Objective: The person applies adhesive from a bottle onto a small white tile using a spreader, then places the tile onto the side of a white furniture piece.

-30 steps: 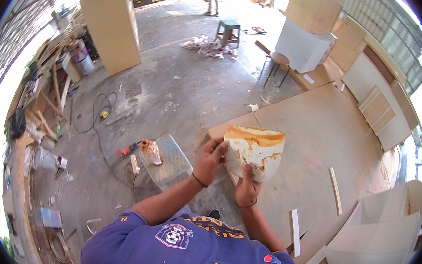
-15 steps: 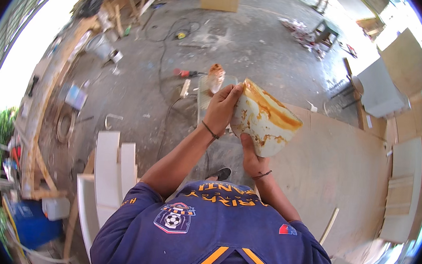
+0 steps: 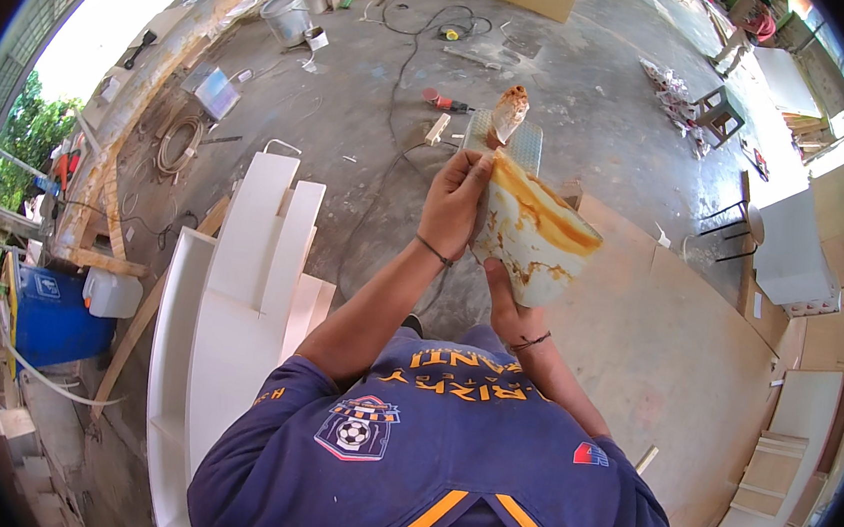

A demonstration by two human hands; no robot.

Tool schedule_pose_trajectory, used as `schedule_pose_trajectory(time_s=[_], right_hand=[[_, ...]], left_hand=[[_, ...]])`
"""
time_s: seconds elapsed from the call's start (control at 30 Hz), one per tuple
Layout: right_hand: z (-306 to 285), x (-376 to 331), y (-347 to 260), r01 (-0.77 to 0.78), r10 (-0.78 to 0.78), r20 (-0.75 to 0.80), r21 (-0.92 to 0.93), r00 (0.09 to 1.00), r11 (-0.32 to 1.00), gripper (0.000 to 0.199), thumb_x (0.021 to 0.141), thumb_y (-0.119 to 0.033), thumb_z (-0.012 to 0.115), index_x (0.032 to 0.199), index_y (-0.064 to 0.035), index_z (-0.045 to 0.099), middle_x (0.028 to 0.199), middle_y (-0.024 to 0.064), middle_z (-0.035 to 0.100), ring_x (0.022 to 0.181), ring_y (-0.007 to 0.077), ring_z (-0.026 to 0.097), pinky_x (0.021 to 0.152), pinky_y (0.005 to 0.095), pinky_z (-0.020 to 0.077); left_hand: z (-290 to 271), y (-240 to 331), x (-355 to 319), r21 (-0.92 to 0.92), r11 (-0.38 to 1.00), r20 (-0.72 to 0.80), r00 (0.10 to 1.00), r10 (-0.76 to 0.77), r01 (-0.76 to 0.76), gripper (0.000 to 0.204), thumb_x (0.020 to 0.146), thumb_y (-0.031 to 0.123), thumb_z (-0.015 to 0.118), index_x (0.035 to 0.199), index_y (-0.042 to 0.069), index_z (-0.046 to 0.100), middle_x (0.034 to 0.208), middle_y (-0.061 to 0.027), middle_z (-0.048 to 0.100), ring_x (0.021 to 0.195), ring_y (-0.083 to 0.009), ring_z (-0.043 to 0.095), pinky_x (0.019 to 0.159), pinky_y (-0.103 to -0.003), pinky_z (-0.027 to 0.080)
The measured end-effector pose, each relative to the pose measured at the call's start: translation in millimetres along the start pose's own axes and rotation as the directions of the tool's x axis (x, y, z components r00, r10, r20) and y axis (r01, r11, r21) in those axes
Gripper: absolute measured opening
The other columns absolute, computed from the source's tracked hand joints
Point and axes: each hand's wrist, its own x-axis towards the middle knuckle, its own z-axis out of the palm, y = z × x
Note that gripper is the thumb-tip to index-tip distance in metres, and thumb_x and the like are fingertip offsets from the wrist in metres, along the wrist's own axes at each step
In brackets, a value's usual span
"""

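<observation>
I hold a pale flat piece (image 3: 540, 242), smeared with orange-brown paste, tilted in front of my chest. My left hand (image 3: 456, 201) pinches its upper left edge, thumb on the face. Lower down, my right hand (image 3: 512, 312) grips the bottom edge, its thumb on the near face and its fingers hidden behind. Just beyond my left hand, a clear bag-like lump (image 3: 509, 111) with brown-orange stuff on it sits by a low metal step with a patterned top (image 3: 527, 150).
A white shelf unit (image 3: 244, 238) stands close at my left. A large plywood sheet (image 3: 652, 384) lies at right. Ahead are a red power tool (image 3: 442, 100), cords and a small wood block (image 3: 438, 129). A stool (image 3: 721, 114) stands far right, a bucket (image 3: 287, 19) far left.
The view has turned: the step, tool and cords now lie farther right and higher, and more of the white shelf shows. Both hands keep their hold on the smeared piece.
</observation>
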Motion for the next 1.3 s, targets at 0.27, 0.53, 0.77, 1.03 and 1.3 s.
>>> schedule_pose_trajectory(time_s=[0.27, 0.53, 0.77, 1.03, 1.3], right_hand=[[-44.1, -22.0, 2.8, 0.198, -0.188, 0.091, -0.118, 0.978, 0.973, 0.028, 0.084, -0.006, 0.057, 0.111, -0.0001, 0.057, 0.104, 0.0136, 0.062, 0.094, 0.0269, 0.06, 0.083, 0.0342, 0.0458], [-121.1, -63.6, 26.0, -0.283, 0.276, 0.067, 0.272, 0.959, 0.92, 0.028, 0.086, -0.006, 0.055, 0.113, 0.0015, 0.055, 0.105, 0.0108, 0.062, 0.095, 0.0193, 0.06, 0.081, 0.0301, 0.0458], [-142.3, -66.8, 15.3, -0.033, 0.06, 0.211, -0.131, 0.976, 0.991, 0.029, 0.084, -0.006, 0.055, 0.112, 0.0013, 0.054, 0.104, 0.0202, 0.06, 0.084, 0.0288, 0.063, 0.072, 0.0332, 0.048], [-141.6, -79.9, 37.1, -0.062, 0.073, 0.236, -0.054, 0.969, 0.997, 0.028, 0.083, -0.009, 0.057, 0.109, 0.0016, 0.055, 0.099, 0.0205, 0.062, 0.081, 0.0253, 0.063, 0.072, 0.0342, 0.0485], [-154.4, -78.3, 30.4, -0.26, 0.21, 0.181, 0.323, 0.961, 0.91, 0.028, 0.087, -0.005, 0.054, 0.114, 0.0034, 0.053, 0.106, 0.0099, 0.06, 0.092, 0.0166, 0.058, 0.078, 0.0304, 0.0485]], left_hand=[[33.2, -30.5, -28.7, 0.067, 0.998, -0.103, 0.995, 0.0, 0.007, 0.018, 0.096, 0.019, 0.047, 0.093, 0.004, 0.056, 0.081, 0.0031, 0.056, 0.072, -0.002, 0.048, 0.065, -0.018, 0.041], [72.4, -92.9, -59.6, -0.008, 0.998, -0.047, 0.997, -0.06, 0.06, 0.018, 0.095, 0.019, 0.049, 0.094, 0.003, 0.056, 0.086, -0.0011, 0.06, 0.077, -0.0066, 0.056, 0.069, -0.022, 0.045], [85.8, -118.8, -66.0, -0.038, 0.997, -0.173, 0.983, -0.065, 0.06, 0.016, 0.095, 0.022, 0.048, 0.094, 0.007, 0.054, 0.084, -0.0003, 0.058, 0.075, -0.0066, 0.055, 0.068, -0.021, 0.046], [75.8, -124.1, -76.4, -0.004, 1.0, -0.296, 0.955, -0.015, 0.014, 0.017, 0.096, 0.022, 0.046, 0.097, 0.006, 0.053, 0.083, -0.001, 0.058, 0.074, -0.008, 0.056, 0.07, -0.023, 0.047], [86.3, -107.0, -88.1, -0.192, 0.981, -0.14, 0.989, -0.049, 0.021, 0.018, 0.092, 0.017, 0.054, 0.1, 0.001, 0.059, 0.09, -0.0038, 0.063, 0.077, -0.008, 0.058, 0.067, -0.022, 0.047]])
